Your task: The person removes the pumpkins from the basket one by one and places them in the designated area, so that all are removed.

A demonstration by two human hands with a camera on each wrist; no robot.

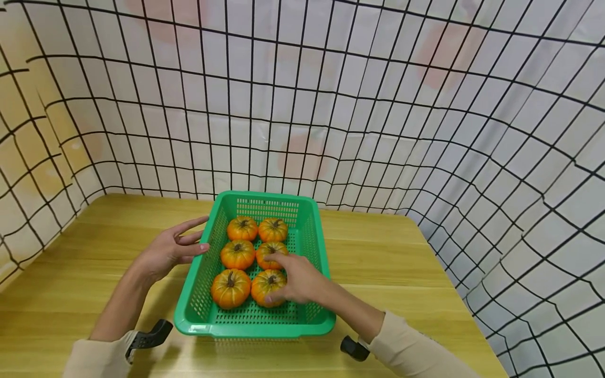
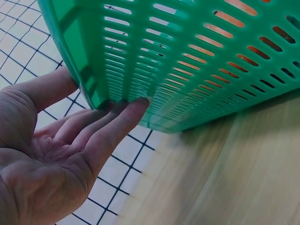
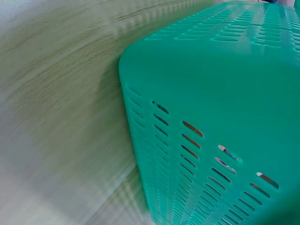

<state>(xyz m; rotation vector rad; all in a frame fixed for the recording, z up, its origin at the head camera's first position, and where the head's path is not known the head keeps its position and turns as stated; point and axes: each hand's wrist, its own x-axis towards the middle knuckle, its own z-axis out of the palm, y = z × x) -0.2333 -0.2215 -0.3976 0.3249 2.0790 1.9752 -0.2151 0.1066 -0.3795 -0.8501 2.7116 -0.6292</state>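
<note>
Several small orange pumpkins, among them a front-left pumpkin point(image 1: 230, 290), stand in two columns in a green plastic basket point(image 1: 255, 329). My right hand point(image 1: 302, 281) reaches over the basket's right side, thumb and fingers spread apart. Its thumb lies over the front-right pumpkin point(image 1: 262, 286), and its fingers cover part of the middle-right pumpkin point(image 1: 266, 251). Contact with either is unclear. At the basket's left side, my left hand point(image 1: 167, 252) has its fingers extended. The left wrist view puts its thumb by the rim and its fingertips against the slotted outer wall. The right wrist view hides the right hand.
The basket stands on a wooden table point(image 1: 378, 252). Black wire grid point(image 1: 293, 110) rises along the back and both sides, with pale patterned sheeting behind it. Black wrist mounts point(image 1: 153, 335) sit near both sleeves, close to the basket's front corners.
</note>
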